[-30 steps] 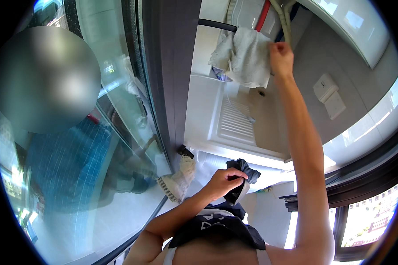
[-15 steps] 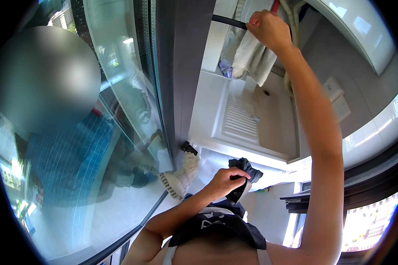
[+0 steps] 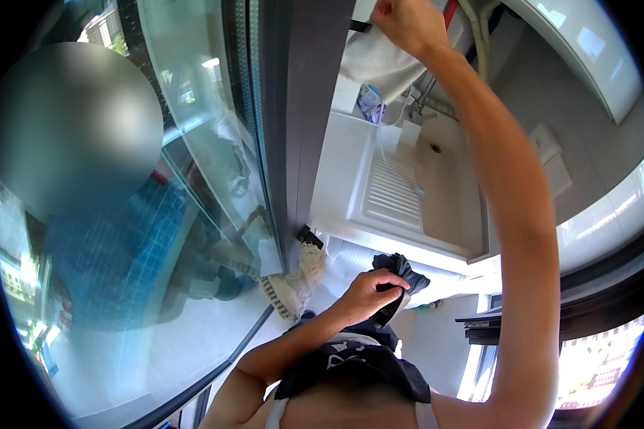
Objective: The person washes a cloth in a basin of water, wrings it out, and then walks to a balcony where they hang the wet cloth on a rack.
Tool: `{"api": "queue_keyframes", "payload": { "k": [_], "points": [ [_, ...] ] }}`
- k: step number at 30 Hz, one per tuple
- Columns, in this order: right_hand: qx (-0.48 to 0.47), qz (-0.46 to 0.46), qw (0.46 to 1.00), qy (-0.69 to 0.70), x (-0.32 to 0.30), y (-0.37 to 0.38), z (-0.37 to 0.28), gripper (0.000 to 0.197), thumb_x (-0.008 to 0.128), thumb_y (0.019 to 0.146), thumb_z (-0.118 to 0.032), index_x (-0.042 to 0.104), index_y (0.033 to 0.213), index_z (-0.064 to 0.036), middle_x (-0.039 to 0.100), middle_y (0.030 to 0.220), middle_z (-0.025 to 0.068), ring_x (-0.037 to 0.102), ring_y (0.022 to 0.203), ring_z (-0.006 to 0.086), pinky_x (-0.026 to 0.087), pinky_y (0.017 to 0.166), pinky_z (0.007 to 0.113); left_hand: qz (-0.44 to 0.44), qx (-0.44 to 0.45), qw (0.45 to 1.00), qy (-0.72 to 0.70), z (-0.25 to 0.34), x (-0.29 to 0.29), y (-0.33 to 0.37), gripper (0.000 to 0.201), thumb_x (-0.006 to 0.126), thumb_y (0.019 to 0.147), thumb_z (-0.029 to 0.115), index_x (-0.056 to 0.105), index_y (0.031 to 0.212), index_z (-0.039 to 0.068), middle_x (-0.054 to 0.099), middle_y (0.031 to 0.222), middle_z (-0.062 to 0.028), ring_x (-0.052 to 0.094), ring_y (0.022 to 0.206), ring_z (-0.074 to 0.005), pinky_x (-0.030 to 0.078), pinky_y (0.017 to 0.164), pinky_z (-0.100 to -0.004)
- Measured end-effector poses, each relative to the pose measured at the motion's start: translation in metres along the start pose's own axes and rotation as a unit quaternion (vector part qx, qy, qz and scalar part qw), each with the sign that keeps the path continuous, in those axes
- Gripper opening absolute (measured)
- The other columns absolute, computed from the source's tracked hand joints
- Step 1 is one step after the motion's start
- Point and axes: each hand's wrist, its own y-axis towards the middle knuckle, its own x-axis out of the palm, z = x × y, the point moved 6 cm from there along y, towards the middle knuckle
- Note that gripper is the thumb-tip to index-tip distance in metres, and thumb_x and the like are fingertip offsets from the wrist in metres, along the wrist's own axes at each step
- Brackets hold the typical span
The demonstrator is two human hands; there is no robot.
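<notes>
My left hand (image 3: 368,294) is closed in front of my body, thumb and fingers pinching a crumpled black fabric-like piece (image 3: 402,270). A dark, flatter part of it with a pale edge hangs below the fingers; its exact kind is unclear. Up at the top edge, my right hand (image 3: 410,27) reaches far out with curled fingers, partly cut off by the picture. A white towel (image 3: 386,61) hangs under it and seems gripped in it. Beside those fingers juts the end of a black bar (image 3: 360,26). A red piece (image 3: 450,11) shows behind the wrist.
Below the towel lies a white laundry sink (image 3: 354,204) with a ribbed washboard, a tap (image 3: 423,100) and a purple-white packet (image 3: 371,105). A dark door frame (image 3: 308,107) and glass panel stand left. A cream lace-like cloth (image 3: 304,279) hangs by the frame's foot.
My right hand has moved left and up, and the white towel has swung left with it, uncovering the tap. My left hand keeps its hold almost unmoved.
</notes>
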Motion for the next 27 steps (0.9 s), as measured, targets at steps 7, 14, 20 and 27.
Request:
{"api": "queue_keyframes", "payload": {
  "k": [7,14,20,27],
  "points": [
    [0.017,0.005,0.937,0.348,-0.004,-0.007,0.019,0.025,0.062,0.089,-0.022,0.067,0.084,0.0017,0.065,0.077,0.0122,0.058,0.07,0.0131,0.047,0.064,0.029,0.019,0.086,0.994,0.064,0.034,0.003,0.01,0.015,0.064,0.087,0.006,0.07,0.101,0.005,0.059,0.083,-0.0028,0.056,0.077,-0.0113,0.045,0.071,-0.0241],
    [0.259,0.075,0.96,0.069,-0.049,-0.039,0.102,0.037,0.056,0.082,-0.044,0.071,0.077,-0.0107,0.068,0.072,0.0106,0.066,0.078,0.0302,0.05,0.07,0.04,0.035,0.094,0.992,0.071,0.046,0.001,0.014,0.016,0.064,0.087,0.005,0.07,0.102,0.005,0.057,0.083,-0.0014,0.054,0.077,-0.0097,0.043,0.07,-0.0229],
    [0.344,-0.017,0.928,0.146,-0.01,-0.089,0.122,0.051,0.052,0.083,-0.053,0.071,0.067,-0.0092,0.065,0.06,0.0055,0.067,0.074,0.025,0.051,0.072,0.037,0.064,0.051,0.994,0.074,0.032,-0.002,0.014,0.015,0.064,0.087,0.004,0.07,0.101,0.005,0.055,0.081,0.0001,0.052,0.075,-0.0073,0.042,0.068,-0.0215],
    [0.437,0.102,0.846,0.287,0.015,-0.104,0.128,0.032,0.068,0.078,-0.033,0.072,0.085,-0.0018,0.069,0.073,0.009,0.065,0.068,0.0196,0.052,0.069,0.033,0.065,0.071,0.99,0.099,0.022,0.002,0.012,0.016,0.063,0.087,0.003,0.069,0.102,0.005,0.056,0.082,0.0002,0.053,0.075,-0.0071,0.042,0.068,-0.0215]
  ]
}}
